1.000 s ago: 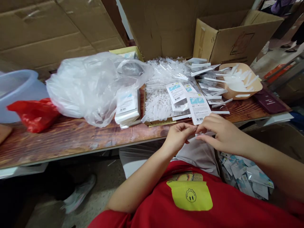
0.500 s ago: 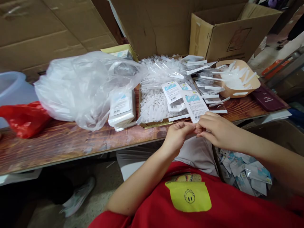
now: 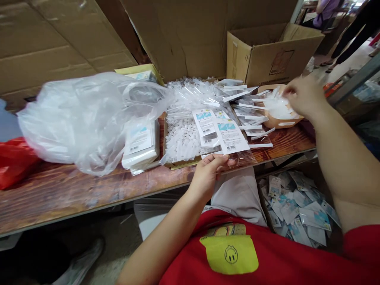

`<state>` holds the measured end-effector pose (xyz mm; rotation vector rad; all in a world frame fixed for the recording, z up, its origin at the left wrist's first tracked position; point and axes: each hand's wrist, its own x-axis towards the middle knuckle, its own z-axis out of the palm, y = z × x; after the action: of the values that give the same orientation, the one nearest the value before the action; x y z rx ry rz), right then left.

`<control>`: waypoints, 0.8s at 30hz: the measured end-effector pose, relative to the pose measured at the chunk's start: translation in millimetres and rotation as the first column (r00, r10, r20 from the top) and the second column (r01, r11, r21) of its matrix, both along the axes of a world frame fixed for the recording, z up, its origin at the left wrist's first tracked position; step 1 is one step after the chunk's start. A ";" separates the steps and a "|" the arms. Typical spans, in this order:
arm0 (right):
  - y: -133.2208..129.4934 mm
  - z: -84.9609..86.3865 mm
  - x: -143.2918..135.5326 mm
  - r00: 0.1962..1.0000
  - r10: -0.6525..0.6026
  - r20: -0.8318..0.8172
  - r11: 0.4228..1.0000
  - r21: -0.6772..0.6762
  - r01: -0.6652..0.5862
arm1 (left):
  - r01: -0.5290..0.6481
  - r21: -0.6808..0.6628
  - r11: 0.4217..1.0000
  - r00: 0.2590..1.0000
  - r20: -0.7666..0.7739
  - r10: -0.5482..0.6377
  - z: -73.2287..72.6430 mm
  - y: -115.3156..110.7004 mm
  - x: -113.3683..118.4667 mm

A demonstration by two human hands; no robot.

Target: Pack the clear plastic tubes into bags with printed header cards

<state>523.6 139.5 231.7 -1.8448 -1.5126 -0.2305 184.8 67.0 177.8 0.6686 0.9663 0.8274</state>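
Observation:
My left hand (image 3: pixel 211 169) pinches the lower edge of a clear plastic bag with a printed card (image 3: pixel 233 136) in it, at the table's front edge. Two more printed cards lie against it, one of them a white and blue card (image 3: pixel 204 123). My right hand (image 3: pixel 307 97) is over the right side of a peach-coloured bowl (image 3: pixel 286 123), which holds white paper strips (image 3: pixel 277 105). Motion blurs its fingers, so their grip is unclear. Left of the cards, a shallow tray holds small white translucent plastic pieces (image 3: pixel 187 134).
Bags with white strips (image 3: pixel 251 106) lie between tray and bowl. A stack of carded bags (image 3: pixel 141 144) and a big translucent plastic bag (image 3: pixel 89 118) sit to the left. Behind stands an open cardboard box (image 3: pixel 267 59). Below the table, packed cards (image 3: pixel 297 209) fill a container.
My right hand has left the carded bag and moved up and right to the bowl. My left hand still holds the bag. The view has shifted a little to the right.

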 end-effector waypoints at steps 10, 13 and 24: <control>-29.8 2.3 14.1 0.974 0.027 0.226 0.982 -0.186 0.016 | -0.017 0.044 0.999 0.998 0.056 0.014 9.9 3.7 -1.9; -67.7 0.7 -27.3 0.934 0.319 0.161 0.947 -0.101 -0.306 | -0.032 0.084 0.996 0.995 0.093 0.024 14.7 4.4 -1.4; -125.3 -17.4 -121.7 0.785 0.619 0.006 0.747 0.303 -0.591 | 0.114 0.247 0.962 0.985 0.101 -0.143 49.2 -16.4 -12.3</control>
<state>401.9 14.2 214.3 -1.0394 -1.8150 -0.0423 172.5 50.5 227.0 0.8719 0.7134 0.8660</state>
